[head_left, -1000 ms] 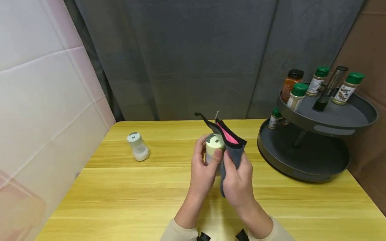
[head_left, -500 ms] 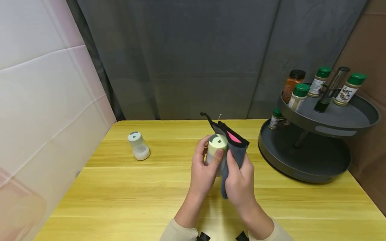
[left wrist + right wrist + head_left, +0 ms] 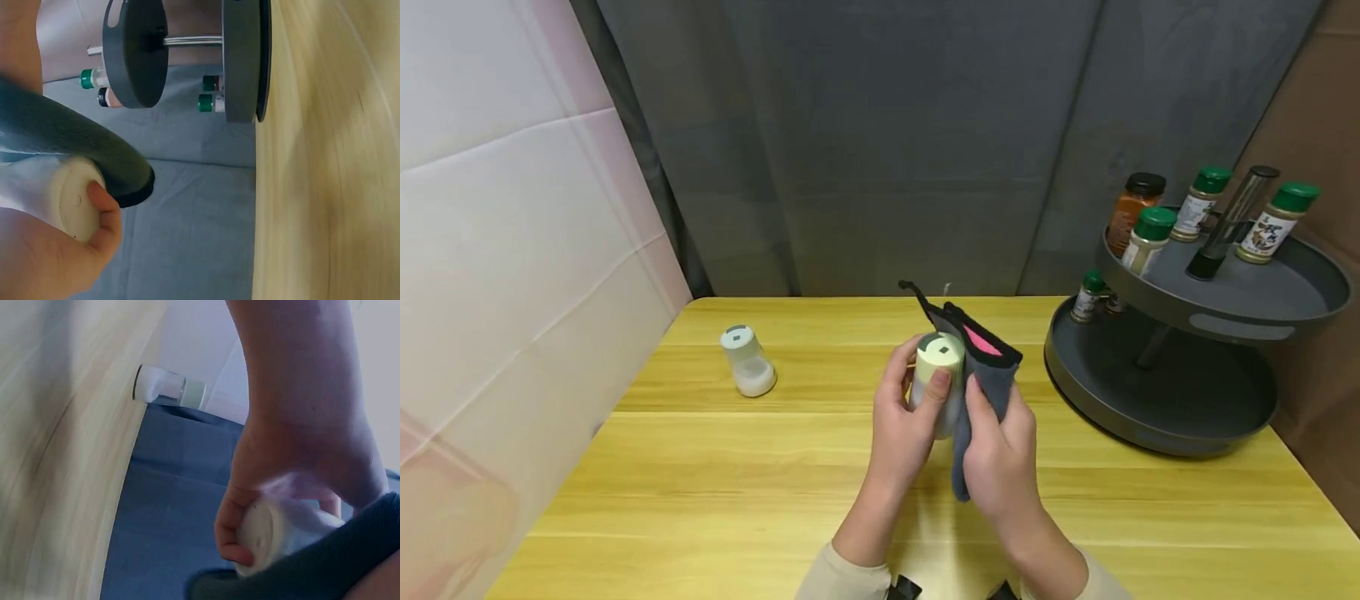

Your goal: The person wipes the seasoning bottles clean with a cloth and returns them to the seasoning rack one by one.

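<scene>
My left hand [image 3: 904, 429] holds a small seasoning jar [image 3: 938, 357] with a pale yellow-green top and a clear body. Its thumb lies on the jar's near side, and in the left wrist view a fingertip touches the round white end [image 3: 76, 203]. Pinched in my right hand [image 3: 998, 458] is a folded grey cloth [image 3: 994, 382] with black edging and a pink inside, which looks like a cleaning mitt. The cloth lies against the jar's right side. Both are held above the wooden table [image 3: 760, 492]. My right fingers behind the cloth are hidden.
Another clear jar [image 3: 749, 365] with a pale top and white contents stands at the table's left. On the right is a dark two-tier turntable rack [image 3: 1157, 417]. It carries several green-capped spice bottles [image 3: 1270, 229] and an orange bottle with a black cap [image 3: 1135, 212].
The jar and cloth have shifted slightly right, and the cloth's pink opening shows narrower than a second ago. Both hands keep their hold. The view has also shifted slightly.
</scene>
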The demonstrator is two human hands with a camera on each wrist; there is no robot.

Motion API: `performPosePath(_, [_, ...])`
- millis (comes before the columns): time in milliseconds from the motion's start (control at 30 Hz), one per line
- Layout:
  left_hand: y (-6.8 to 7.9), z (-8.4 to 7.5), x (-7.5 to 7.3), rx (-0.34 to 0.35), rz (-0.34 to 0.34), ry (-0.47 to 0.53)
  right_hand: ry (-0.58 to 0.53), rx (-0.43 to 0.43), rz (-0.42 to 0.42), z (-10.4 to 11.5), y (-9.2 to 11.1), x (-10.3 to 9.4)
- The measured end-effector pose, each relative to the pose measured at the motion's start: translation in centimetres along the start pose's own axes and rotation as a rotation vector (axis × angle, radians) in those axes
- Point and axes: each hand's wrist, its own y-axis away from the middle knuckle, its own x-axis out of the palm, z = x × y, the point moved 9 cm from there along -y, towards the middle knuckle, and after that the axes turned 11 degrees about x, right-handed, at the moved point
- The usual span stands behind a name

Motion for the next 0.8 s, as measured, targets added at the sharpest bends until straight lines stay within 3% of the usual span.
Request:
performPosePath(100, [0.0, -0.1, -0.2, -0.016, -0.01, 0.009, 0.057, -0.217, -0.056, 0.5, 1.0, 0.5])
performPosePath(167, [-0.1, -0.1, -0.5, -0.027, -0.014, 0.003, 0.077, -0.252, -0.055, -0.3, 1.2, 0.9])
performPosePath(200, [-0.1, -0.1, -0.6, -0.031, -0.02, -0.003, 0.068, -0.216, -0.034, -0.9, 1.1, 1.1])
performPosePath(367, [-0.1, -0.2, -1.1, -0.012, -0.039, -0.018, 0.001, 0.14, 0.049, -2.9, 0.0, 1.2])
performPosePath(433, [0.0, 0.0, -1.0, -0.006, -0.031, -0.027, -0.022, 0.133, 0.039, -2.2, -0.1, 1.0])
performPosePath(567, [0.2, 0.2, -0.6, -0.02, -0.01, -0.026, -0.032, -0.11, -0.022, 0.0, 0.6, 0.7])
performPosePath(633, [0.1, 0.2, -0.7, -0.028, -0.017, -0.019, -0.012, -0.164, -0.031, -0.2, 0.9, 1.0])
performPosePath(700, [-0.1, 0.1, -0.9, -0.029, -0.027, -0.012, 0.015, -0.101, -0.001, -1.3, 0.8, 1.4])
performPosePath(800, [-0.2, 0.0, -1.2, -0.019, -0.038, -0.02, 0.016, 0.116, 0.082, -3.4, 0.3, 1.7])
